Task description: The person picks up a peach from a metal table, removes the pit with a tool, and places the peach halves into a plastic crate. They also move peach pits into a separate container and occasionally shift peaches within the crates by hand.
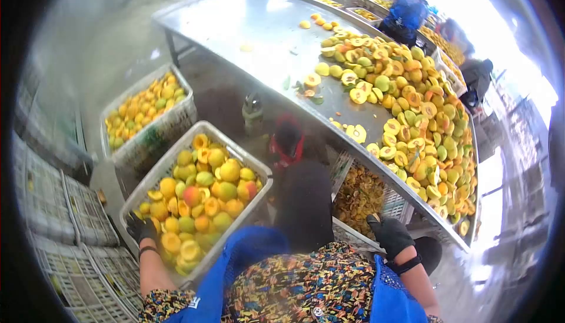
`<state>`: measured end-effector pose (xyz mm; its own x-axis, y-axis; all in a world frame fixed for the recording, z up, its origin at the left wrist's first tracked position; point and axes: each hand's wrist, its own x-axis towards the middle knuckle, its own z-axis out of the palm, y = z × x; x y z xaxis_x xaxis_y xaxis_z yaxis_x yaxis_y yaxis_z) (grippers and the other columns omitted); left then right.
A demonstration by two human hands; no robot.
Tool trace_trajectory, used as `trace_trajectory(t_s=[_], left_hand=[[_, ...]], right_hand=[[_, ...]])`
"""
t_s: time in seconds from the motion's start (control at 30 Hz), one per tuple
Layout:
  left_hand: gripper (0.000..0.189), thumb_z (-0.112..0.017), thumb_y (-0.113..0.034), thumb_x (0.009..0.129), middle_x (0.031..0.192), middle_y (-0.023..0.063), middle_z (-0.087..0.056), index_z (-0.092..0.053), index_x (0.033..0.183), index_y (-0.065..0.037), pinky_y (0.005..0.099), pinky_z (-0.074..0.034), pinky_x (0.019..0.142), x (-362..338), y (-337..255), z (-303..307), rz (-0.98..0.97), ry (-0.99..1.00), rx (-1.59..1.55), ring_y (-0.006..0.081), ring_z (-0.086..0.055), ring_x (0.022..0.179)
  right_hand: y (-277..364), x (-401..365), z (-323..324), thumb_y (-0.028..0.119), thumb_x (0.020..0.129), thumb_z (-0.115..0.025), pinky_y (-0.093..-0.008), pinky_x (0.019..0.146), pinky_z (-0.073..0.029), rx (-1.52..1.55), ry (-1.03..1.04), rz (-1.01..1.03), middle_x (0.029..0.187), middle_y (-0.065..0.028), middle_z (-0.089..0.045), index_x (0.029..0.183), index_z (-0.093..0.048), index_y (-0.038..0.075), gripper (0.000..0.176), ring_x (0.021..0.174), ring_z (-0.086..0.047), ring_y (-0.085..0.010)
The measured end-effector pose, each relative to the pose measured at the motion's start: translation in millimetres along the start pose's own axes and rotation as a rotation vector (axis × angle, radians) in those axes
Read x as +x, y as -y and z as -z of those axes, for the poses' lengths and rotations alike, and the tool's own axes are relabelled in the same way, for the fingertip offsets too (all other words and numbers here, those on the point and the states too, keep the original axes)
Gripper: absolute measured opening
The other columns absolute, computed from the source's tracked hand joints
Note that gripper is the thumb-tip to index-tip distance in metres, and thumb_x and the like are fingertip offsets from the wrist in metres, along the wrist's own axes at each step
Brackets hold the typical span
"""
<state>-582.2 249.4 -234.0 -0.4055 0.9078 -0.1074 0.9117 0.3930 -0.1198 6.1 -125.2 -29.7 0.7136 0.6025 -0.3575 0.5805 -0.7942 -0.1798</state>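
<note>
A pale plastic crate sits on the near left, just in front of the wearer, filled with yellow and orange-blushed fruit, some pieces halved. The left hand, in a dark glove, is at the crate's left rim, beside the fruit; I cannot tell whether its fingers grip anything. The right hand, also gloved, is on the near right, bent inward by a pale bin of brownish scraps under the table edge. Its fingers look curled, but whether they hold something I cannot tell.

Just beyond the near crate, to the left, stands a second crate of similar fruit. A metal table slants from far left to near right, with many fruit halves heaped along its right side. Slatted crates line the near left. Far right, a person in blue is beyond the table.
</note>
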Motion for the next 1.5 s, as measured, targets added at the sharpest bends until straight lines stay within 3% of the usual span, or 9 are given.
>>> trace_trajectory(t_s=[0.1,0.2,0.37,0.5,0.57,0.87,1.1,1.23,1.5], left_hand=[[0.08,-0.054,-0.038,0.081,0.153,0.015,-0.017,-0.017,0.148,-0.015,0.0435,-0.024,0.111,22.9,-6.7,44.2,0.045,0.491,-0.145,0.0296,-0.023,0.139],[0.063,-0.053,-0.043,0.084,0.143,0.0167,-0.039,-0.04,0.139,-0.013,0.0371,-0.028,0.109,32.3,-78.6,78.7,-0.07,0.026,-0.176,0.0315,-0.038,0.13],[0.035,-0.05,-0.018,0.089,0.115,0.0166,-0.061,-0.057,0.116,0.002,0.0354,-0.044,0.092,-116.8,-343.9,203.3,-1.199,0.053,-1.141,0.0278,-0.056,0.108],[0.034,-0.048,-0.019,0.094,0.121,0.0128,-0.057,-0.055,0.122,-0.001,0.0312,-0.047,0.089,-295.3,-512.2,284.2,-1.727,-0.001,-0.668,0.0206,-0.056,0.109],[0.042,-0.054,-0.03,0.091,0.123,0.0108,-0.057,-0.056,0.123,-0.003,0.0331,-0.046,0.091,-350.9,-589.0,291.1,-1.702,0.538,-1.0,0.0206,-0.055,0.112],[0.064,-0.059,-0.047,0.083,0.134,0.0145,-0.048,-0.042,0.136,-0.015,0.0394,-0.034,0.104,-442.4,-847.8,271.0,-1.328,0.176,-0.472,0.0306,-0.043,0.126],[0.074,-0.048,-0.059,0.085,0.132,0.0164,-0.05,-0.035,0.139,-0.009,0.0379,-0.039,0.099,-419.1,-752.6,256.4,-1.597,0.524,-0.258,0.028,-0.051,0.118],[0.071,-0.053,-0.049,0.087,0.126,0.015,-0.054,-0.03,0.142,-0.011,0.0372,-0.043,0.095,-417.6,-671.3,254.0,-1.815,0.162,0.194,0.0293,-0.055,0.111],[0.037,-0.048,-0.018,0.094,0.117,0.0143,-0.059,-0.047,0.126,0.0,0.037,-0.045,0.096,-408.2,-535.5,283.4,-1.005,1.925,-1.52,0.0241,-0.057,0.108]], right_hand=[[-10.3,-1.8,24.6,0.054,0.09,-0.042,-0.0495,0.08,-0.046,0.024,0.102,0.012,0.09,-0.0277,-0.063,0.093,-0.065,0.001,0.058,0.089,-0.061,-0.0431],[-26.7,8.6,34.7,0.055,0.089,-0.044,-0.0489,0.078,-0.047,0.11,0.103,0.055,0.088,-0.025,-0.064,0.097,-0.064,0.003,0.057,0.087,-0.062,-0.0413],[-68.8,35.2,13.9,0.053,0.089,-0.045,-0.0468,0.075,-0.049,0.046,0.113,0.084,0.086,-0.0213,-0.066,0.098,-0.065,0.005,0.052,0.084,-0.064,-0.0379],[-110.0,41.2,-3.7,0.045,0.092,-0.046,-0.0461,0.071,-0.05,0.054,-0.013,0.413,0.088,-0.0178,-0.066,0.098,-0.065,0.01,0.041,0.083,-0.063,-0.036],[-138.4,55.8,-29.5,0.03,0.089,-0.05,-0.0469,0.073,-0.049,0.141,-0.208,0.608,0.09,-0.0162,-0.065,0.105,-0.065,0.014,0.027,0.082,-0.062,-0.0346],[-201.3,94.2,-83.9,0.026,0.089,-0.053,-0.0393,0.08,-0.05,0.264,-0.086,0.514,0.106,-0.012,-0.064,0.117,-0.061,0.017,0.031,0.095,-0.061,-0.0291],[-191.9,89.5,-75.3,0.035,0.09,-0.053,-0.0398,0.079,-0.051,0.295,-0.122,0.516,0.105,-0.0114,-0.065,0.116,-0.061,0.015,0.034,0.095,-0.062,-0.0289],[-160.2,72.1,-42.7,0.04,0.09,-0.053,-0.04,0.079,-0.051,0.244,-0.233,0.551,0.105,-0.011,-0.065,0.116,-0.061,0.014,0.037,0.094,-0.063,-0.0288],[-80.2,14.9,66.0,0.034,0.094,-0.051,-0.0305,0.052,-0.047,0.877,-0.015,0.269,0.062,-0.0097,-0.06,0.097,-0.061,0.006,0.03,0.053,-0.06,-0.0154]])
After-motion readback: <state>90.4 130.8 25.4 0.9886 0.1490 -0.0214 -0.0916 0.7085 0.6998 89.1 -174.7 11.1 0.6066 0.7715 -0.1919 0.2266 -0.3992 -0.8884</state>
